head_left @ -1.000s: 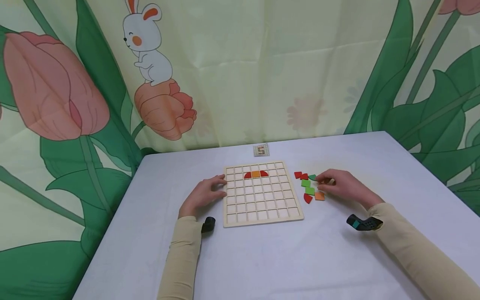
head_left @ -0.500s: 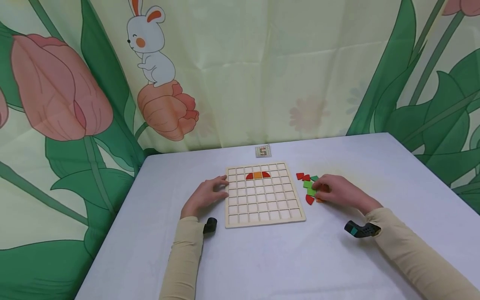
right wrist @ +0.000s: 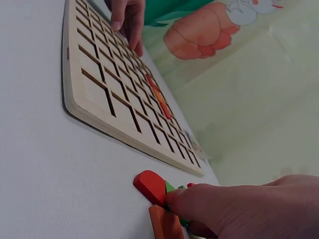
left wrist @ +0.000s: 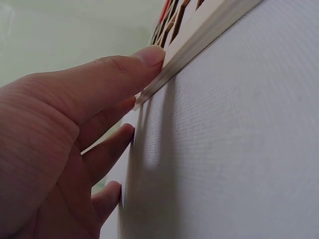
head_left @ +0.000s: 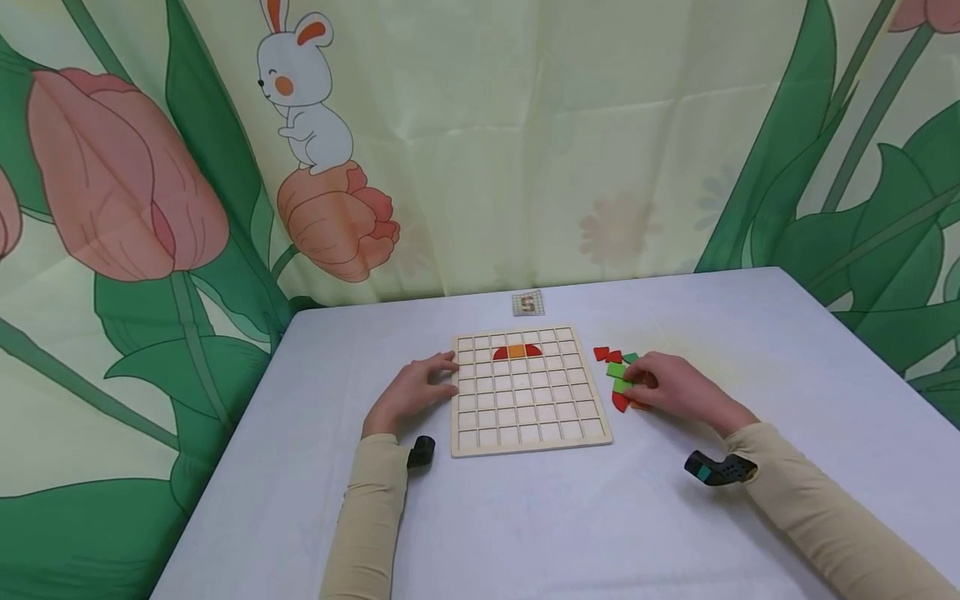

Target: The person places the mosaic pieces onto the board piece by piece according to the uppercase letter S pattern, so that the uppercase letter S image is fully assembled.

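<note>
Across the far side hangs the big printed curtain (head_left: 465,150), tulips left and a white rabbit among them, and spread before it is the white table (head_left: 525,533). Beige sleeves (head_left: 847,508) reach in from the near side, left and right. Between them sits the pale grid board (head_left: 530,413), lying flat. Now the hands: the left hand (head_left: 410,392) has its fingers apart, thumb touching the board's left edge, while the right hand (head_left: 682,387), over on the right, has thumb and finger together, pinching a tile. A black device (head_left: 720,468) juts from the right wrist, and its twin (head_left: 422,452) from the left. Far of the board lies a small patterned card (head_left: 528,302). In the board's 2nd row from the far side, an orange square (head_left: 517,352) sits between 2 red pieces (head_left: 501,354). To the board's right, the pinched tile is the nearer green square (head_left: 621,386), just beside the farther green square (head_left: 616,370); a red quarter (head_left: 619,402) lies near it, an orange tile (head_left: 640,406) mostly hidden under the fingers, with 2 loose red tiles (head_left: 602,353) and a dark green piece (head_left: 631,357) farther off.
</note>
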The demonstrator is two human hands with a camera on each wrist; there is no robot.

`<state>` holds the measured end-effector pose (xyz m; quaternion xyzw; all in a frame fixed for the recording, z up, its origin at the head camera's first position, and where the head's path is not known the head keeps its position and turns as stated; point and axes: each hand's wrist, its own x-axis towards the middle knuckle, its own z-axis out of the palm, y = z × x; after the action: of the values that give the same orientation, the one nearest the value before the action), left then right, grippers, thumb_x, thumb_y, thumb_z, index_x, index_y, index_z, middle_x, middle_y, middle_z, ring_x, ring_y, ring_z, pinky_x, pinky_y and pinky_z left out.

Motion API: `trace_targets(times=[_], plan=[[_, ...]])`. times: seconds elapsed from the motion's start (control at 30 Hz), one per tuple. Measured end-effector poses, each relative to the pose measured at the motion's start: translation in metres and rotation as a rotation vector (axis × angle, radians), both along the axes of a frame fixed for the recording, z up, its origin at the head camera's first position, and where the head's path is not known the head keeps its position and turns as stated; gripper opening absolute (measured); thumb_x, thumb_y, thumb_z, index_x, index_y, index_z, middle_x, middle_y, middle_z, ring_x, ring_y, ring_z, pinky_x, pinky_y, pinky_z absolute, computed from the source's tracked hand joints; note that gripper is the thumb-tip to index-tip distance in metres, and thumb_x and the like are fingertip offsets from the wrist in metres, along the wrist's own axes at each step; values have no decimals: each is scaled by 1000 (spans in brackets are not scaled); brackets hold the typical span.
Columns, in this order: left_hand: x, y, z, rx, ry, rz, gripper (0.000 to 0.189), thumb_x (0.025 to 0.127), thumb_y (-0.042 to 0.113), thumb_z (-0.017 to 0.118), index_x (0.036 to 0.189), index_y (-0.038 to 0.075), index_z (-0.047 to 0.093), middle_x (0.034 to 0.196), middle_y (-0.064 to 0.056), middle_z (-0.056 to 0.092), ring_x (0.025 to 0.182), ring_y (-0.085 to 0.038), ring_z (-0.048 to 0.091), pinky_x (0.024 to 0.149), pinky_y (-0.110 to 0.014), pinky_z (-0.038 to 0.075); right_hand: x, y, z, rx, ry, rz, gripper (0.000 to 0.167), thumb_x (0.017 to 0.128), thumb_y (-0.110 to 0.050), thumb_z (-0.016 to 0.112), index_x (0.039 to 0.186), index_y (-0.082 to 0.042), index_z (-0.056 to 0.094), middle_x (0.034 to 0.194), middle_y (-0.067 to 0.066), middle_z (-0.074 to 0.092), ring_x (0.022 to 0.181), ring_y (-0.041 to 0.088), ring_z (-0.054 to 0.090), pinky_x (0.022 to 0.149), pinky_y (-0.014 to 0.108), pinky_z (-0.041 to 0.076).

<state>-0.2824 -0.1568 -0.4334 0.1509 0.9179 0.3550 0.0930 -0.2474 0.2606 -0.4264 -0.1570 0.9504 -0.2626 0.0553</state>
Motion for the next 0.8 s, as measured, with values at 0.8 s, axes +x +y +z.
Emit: trace_targets(times=[0.8], plan=[[1, 2, 4, -2, 0, 1, 40, 87, 18, 74, 125, 9, 65, 151, -2, 44, 143, -27, 31, 117, -46, 25, -5, 1, -1, 6, 24, -9, 35, 85, -18, 76, 114, 0, 65, 89, 3, 58, 81, 20, 51, 67, 30, 48]])
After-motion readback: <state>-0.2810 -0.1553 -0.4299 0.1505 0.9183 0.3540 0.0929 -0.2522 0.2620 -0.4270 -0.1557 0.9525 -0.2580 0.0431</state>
